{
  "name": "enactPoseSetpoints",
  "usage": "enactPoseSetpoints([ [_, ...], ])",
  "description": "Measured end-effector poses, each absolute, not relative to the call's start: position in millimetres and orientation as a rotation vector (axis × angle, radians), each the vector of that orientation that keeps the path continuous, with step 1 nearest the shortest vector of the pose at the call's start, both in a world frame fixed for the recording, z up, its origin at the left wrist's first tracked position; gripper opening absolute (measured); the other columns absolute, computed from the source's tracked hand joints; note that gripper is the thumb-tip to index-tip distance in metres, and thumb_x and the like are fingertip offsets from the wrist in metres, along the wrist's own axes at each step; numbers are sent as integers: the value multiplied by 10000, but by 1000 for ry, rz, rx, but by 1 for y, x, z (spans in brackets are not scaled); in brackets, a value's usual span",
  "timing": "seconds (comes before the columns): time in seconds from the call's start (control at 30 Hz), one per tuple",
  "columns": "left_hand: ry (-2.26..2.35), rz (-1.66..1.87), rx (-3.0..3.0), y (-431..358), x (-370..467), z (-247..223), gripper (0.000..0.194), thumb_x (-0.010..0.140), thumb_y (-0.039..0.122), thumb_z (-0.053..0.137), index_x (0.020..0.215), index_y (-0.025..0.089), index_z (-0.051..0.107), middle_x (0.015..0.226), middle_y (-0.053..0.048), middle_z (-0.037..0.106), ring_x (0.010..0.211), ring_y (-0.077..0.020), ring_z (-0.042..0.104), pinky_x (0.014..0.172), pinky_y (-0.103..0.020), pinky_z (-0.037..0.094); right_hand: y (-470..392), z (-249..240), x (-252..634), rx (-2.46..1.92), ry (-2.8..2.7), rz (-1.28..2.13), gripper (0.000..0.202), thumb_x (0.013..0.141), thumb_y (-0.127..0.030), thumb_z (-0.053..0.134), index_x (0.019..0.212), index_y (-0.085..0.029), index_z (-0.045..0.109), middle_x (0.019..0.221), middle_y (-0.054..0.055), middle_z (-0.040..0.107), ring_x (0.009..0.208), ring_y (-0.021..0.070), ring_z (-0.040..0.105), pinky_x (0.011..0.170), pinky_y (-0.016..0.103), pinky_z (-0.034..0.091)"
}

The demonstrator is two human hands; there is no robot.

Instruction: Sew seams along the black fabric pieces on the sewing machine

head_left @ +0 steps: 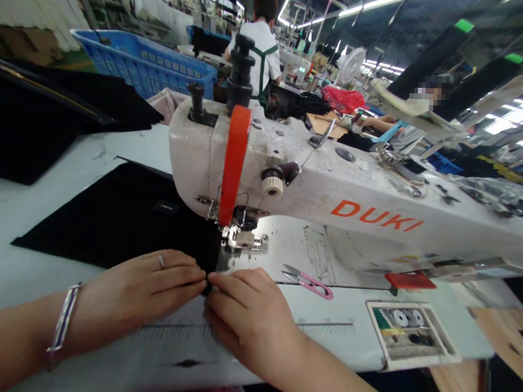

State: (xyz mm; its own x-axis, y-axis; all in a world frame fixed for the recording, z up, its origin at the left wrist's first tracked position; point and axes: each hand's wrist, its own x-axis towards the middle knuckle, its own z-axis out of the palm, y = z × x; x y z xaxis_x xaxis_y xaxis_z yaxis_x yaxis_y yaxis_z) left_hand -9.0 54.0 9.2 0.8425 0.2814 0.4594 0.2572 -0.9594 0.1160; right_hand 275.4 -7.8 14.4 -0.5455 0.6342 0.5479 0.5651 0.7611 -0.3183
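Observation:
A piece of black fabric with a small dark label lies flat on the pale sewing table, its right edge running to the presser foot of a white sewing machine. At the fabric's near right corner, just in front of the foot, my left hand presses with its fingertips together on the cloth. My right hand pinches that same corner, fingers curled. The fingertips of both hands almost meet there. Thread snips with pink handles lie to the right of my right hand.
More black fabric is piled at the left. Behind it stands a blue plastic basket. A recessed tray with bobbins sits at the table's right. Two other people work beyond the machine, one in a white shirt.

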Motion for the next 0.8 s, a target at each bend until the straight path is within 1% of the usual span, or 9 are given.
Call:
enactPoseSetpoints([
  [0.1,378,702,2958,63,-16,8,540,1106,25,391,1538,240,635,1427,6,824,1418,-125,707,1370,-279,435,-7,17,274,-908,-2270,234,151,1175,-277,662,1264,-175,728,1329,40,857,1120,224,777,939,400,600],
  [0.17,271,691,2989,73,-19,9,484,1124,55,419,1517,221,649,1460,-1,816,1447,-107,695,1390,-263,407,-5,17,274,-909,-2277,251,217,1181,-304,670,1340,-165,719,1368,50,849,1134,231,780,944,406,601],
  [0.27,145,699,3030,91,-18,10,382,1146,103,473,1443,181,699,1438,-34,828,1412,-103,723,1402,-238,367,1,17,275,-924,-2331,224,275,1159,-338,724,1361,-152,736,1423,71,831,1135,250,779,936,418,613],
  [0.33,138,740,3014,99,-14,11,352,1153,97,481,1399,187,716,1393,-32,846,1361,-98,755,1393,-231,376,6,17,276,-953,-2389,197,326,1121,-365,789,1354,-141,753,1417,88,830,1126,266,776,923,425,626],
  [0.4,204,794,2975,106,-10,11,396,1129,46,486,1402,219,715,1366,-17,856,1337,-93,769,1382,-236,399,13,19,276,-1012,-2445,172,378,1072,-394,854,1343,-143,772,1369,104,837,1119,280,772,916,429,635],
  [0.5,268,831,2964,115,-6,10,470,1090,9,511,1438,251,716,1333,-18,867,1298,-110,794,1325,-239,479,23,22,275,-1120,-2481,134,439,1005,-419,927,1334,-159,794,1209,98,840,1071,293,768,870,424,639],
  [0.6,276,824,2995,125,-4,9,382,1124,72,508,1346,224,778,1262,-47,884,1222,-141,828,1242,-240,561,33,22,274,-1170,-2495,104,442,1006,-423,919,1353,-177,800,1104,83,825,1011,292,767,843,421,637],
  [0.67,336,766,2974,132,-2,7,409,1154,99,440,1283,209,812,1268,-36,881,1224,-136,824,1239,-253,563,39,20,273,-1192,-2498,111,412,1031,-412,887,1360,-180,801,1094,89,825,1019,296,774,866,424,644],
  [0.8,515,571,2925,142,4,4,659,1155,60,180,1290,196,810,1376,61,836,1362,-81,743,1304,-302,490,44,17,270,-1260,-2464,106,397,1022,-390,890,1343,-168,812,1155,124,833,1053,322,792,869,430,665],
])
